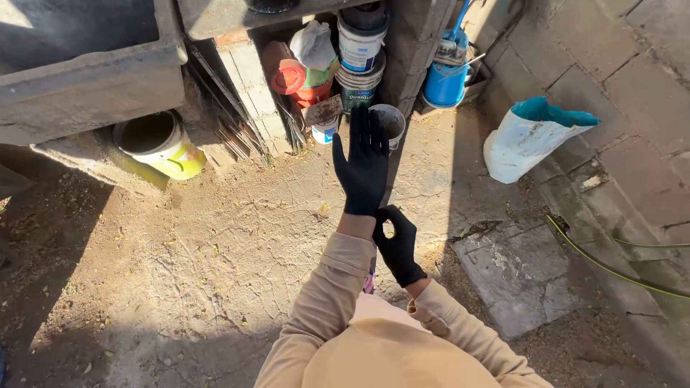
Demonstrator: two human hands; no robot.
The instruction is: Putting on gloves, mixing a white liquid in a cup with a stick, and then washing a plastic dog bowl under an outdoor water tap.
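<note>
Both my hands wear black gloves, and my sleeves are beige. My left hand (363, 165) is raised over the dirt ground with its fingers stretched straight and nothing in it. My right hand (397, 244) sits just below it and pinches the cuff of the left glove (359, 205) at the wrist. A small white pot (390, 122) stands on the ground just beyond my left fingertips.
Stacked paint cans (361, 54), a red tub (290, 77) and a blue bucket (444, 82) crowd the wall ahead. A yellow-green bucket (162, 147) lies under a concrete trough (86, 79) at left. At right are a white sack (532, 140), a green hose (611, 269) and a cracked slab (517, 276).
</note>
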